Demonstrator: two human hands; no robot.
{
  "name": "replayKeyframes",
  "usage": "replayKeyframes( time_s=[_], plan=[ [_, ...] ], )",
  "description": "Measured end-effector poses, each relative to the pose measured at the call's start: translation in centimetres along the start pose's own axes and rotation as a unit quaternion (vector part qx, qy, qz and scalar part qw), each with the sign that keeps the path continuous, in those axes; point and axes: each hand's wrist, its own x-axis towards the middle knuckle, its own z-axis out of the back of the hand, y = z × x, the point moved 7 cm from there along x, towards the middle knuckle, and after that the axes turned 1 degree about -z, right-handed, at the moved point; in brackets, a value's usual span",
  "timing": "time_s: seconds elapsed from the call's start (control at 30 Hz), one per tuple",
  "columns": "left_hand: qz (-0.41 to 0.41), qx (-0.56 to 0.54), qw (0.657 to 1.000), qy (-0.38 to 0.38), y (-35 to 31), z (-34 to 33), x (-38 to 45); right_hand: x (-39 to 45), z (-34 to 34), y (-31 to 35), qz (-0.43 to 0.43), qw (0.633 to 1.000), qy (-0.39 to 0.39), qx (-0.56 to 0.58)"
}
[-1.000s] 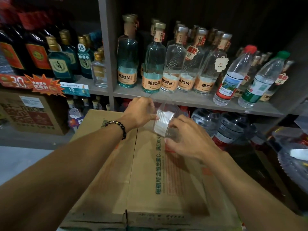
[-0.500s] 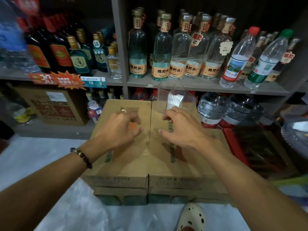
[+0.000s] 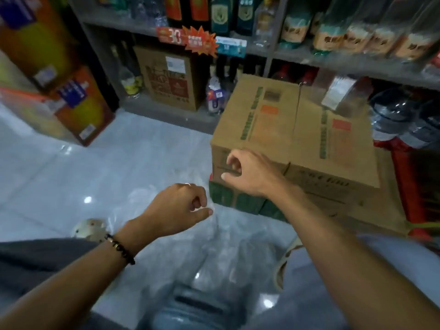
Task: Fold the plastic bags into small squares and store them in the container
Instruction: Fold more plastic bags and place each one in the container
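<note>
Shop floor, pale tiles: clear crumpled plastic bags (image 3: pixel 181 234) lie directly below the left hand (image 3: pixel 177 207), nearer; right hand (image 3: pixel 247 172) alongside; both loosely curled, empty.

Little can be read; the frame is blurred. A red price tag (image 3: pixel 169 36) on the shelf edge (image 3: pixel 123 22) shows the number "30". Beside it, an orange starburst sign (image 3: pixel 201 41) and a blue tag (image 3: pixel 231 45) bear print too blurred to read. The near carton (image 3: pixel 295 129) has green lettering along its top and orange patches, none legible. The brown box (image 3: pixel 171 77) under the shelf carries a white label, unreadable. Bottle labels (image 3: pixel 354 39) on the shelf above are smeared.
</note>
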Motion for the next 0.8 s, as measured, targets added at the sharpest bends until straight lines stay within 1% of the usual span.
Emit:
replayKeyframes(
  time_s=[0.1, 0.2, 0.3, 0.37, 0.43, 0.53, 0.6, 0.67, 0.73, 0.8],
  plan=[
    [0.050, -0.026, 0.998, 0.017, 3.3, -3.3, -3.7, 0.6, -6.0, 1.0, -0.018, 0.998, 0.038, 0.051],
    [0.109, -0.062, 0.992, 0.019, 6.3, -6.2, -6.2, 1.5, -12.3, 0.9, -0.058, 0.990, 0.073, 0.108],
    [0.175, -0.097, 0.980, 0.017, 9.1, -8.9, -7.9, 2.0, -19.2, -0.2, -0.105, 0.977, 0.112, 0.149],
    [0.197, -0.112, 0.974, 0.018, 10.6, -10.6, -8.3, 1.9, -23.1, -1.4, -0.140, 0.967, 0.129, 0.172],
    [0.217, -0.124, 0.968, 0.026, 11.8, -12.1, -8.2, 1.5, -26.2, -3.1, -0.193, 0.951, 0.135, 0.200],
    [0.234, -0.138, 0.962, 0.034, 13.1, -13.8, -7.3, 1.2, -29.8, -6.0, -0.280, 0.926, 0.130, 0.216],
    [0.237, -0.137, 0.961, 0.043, 13.7, -14.6, -6.5, 1.2, -31.4, -7.9, -0.331, 0.916, 0.114, 0.195],
    [0.238, -0.137, 0.960, 0.052, 14.4, -15.5, -5.9, 1.3, -32.5, -9.5, -0.383, 0.895, 0.103, 0.203],
    [0.241, -0.140, 0.958, 0.059, 14.9, -16.1, -5.5, 1.6, -33.4, -10.4, -0.418, 0.869, 0.106, 0.244],
    [0.245, -0.141, 0.957, 0.059, 15.2, -16.5, -5.3, 2.1, -33.7, -10.8, -0.428, 0.862, 0.110, 0.249]
  ],
)
